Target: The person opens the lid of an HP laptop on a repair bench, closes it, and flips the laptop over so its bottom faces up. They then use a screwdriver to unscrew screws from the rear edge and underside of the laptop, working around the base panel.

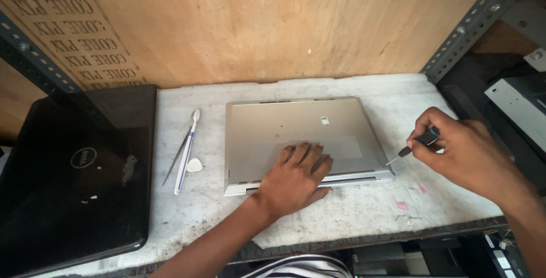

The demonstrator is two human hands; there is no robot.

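Lying closed and flat near the middle of the white tabletop (369, 215), the silver laptop (301, 136) has its front edge turned toward the person. The left hand (296, 178) presses palm down on that front part, fingers spread across the lid, so its grip is wide and flat and closes on nothing. The right hand (463, 153) hovers just past the laptop's right front corner, its grip pinched tight around the black handle of a small screwdriver (412, 147), whose thin tip points at that corner; whether the tip touches the casing cannot be told.

Left of the silver laptop, a toothbrush (187, 150) with a white and blue handle lies lengthwise beside a thin dark tool (173, 164), and a small pale triangular pick (194, 165) rests just next to them. Farther left, a black laptop (79, 175) sits closed, overhanging the tabletop edge. A plywood board (273, 22) stands behind everything, framed by slotted metal rack bars (472, 22).
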